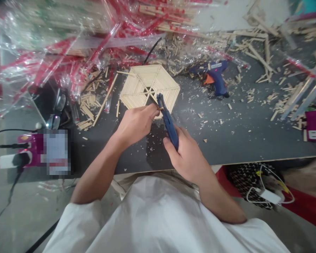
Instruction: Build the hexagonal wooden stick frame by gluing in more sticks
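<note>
My right hand (186, 154) is closed round the handles of a pair of blue cutters (170, 124), their jaws pointing away from me. Beside the jaws, my left hand (138, 123) pinches a short wooden stick (160, 108), of which only the tip shows between the fingers. Just beyond both hands lies a flat hexagon of wooden sticks (131, 93), laid in rings with crossing spokes and a small gap at its centre. The cutters and left fingers overlap its near edge in view. To the right rests a blue glue gun (217, 75) with an orange trigger.
Plastic wrappers with red strips (94, 52) cover the back left of the dark table (226, 140). Stick offcuts (88, 109) are scattered about. Glasses (59, 102), a phone with a blurred screen (58, 153) and a purple power adapter (37, 147) sit at the left edge.
</note>
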A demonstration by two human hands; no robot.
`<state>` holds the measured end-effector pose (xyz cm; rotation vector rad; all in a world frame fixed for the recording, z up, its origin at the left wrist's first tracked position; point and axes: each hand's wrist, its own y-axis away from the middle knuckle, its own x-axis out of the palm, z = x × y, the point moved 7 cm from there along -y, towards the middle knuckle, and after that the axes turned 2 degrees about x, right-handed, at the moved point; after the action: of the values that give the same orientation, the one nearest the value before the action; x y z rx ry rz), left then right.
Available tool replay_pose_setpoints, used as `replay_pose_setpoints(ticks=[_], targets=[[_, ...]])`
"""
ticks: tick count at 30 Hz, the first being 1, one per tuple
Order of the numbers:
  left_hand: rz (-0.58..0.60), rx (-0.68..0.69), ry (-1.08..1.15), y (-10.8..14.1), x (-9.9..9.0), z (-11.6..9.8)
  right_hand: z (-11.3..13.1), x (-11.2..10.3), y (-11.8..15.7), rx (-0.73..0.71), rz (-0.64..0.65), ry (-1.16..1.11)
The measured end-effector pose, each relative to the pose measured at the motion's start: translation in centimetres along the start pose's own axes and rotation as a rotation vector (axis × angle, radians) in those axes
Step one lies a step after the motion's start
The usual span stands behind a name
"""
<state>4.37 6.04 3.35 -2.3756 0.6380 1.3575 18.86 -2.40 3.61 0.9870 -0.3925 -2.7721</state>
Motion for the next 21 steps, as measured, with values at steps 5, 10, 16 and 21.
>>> replay_pose_setpoints(ticks=[5,10,16,21], targets=[[-0.020,-0.004,0.002,0.0,0.1,0.2,-0.3,0.1,-0.4,0.003,-0.007,0.051],[-0.057,-0.006,0.008,0.0,0.3,0.2,-0.7,0.0,-0.9,0.007,-0.005,0.091],[-0.098,0.016,0.027,0.1,0.3,-0.1,-1.2,0.5,-1.4,0.005,-0.033,0.120],[-0.122,0.015,-0.014,0.4,-0.2,-0.6,-1.3,-0.8,-1.4,-0.016,-0.149,0.200]])
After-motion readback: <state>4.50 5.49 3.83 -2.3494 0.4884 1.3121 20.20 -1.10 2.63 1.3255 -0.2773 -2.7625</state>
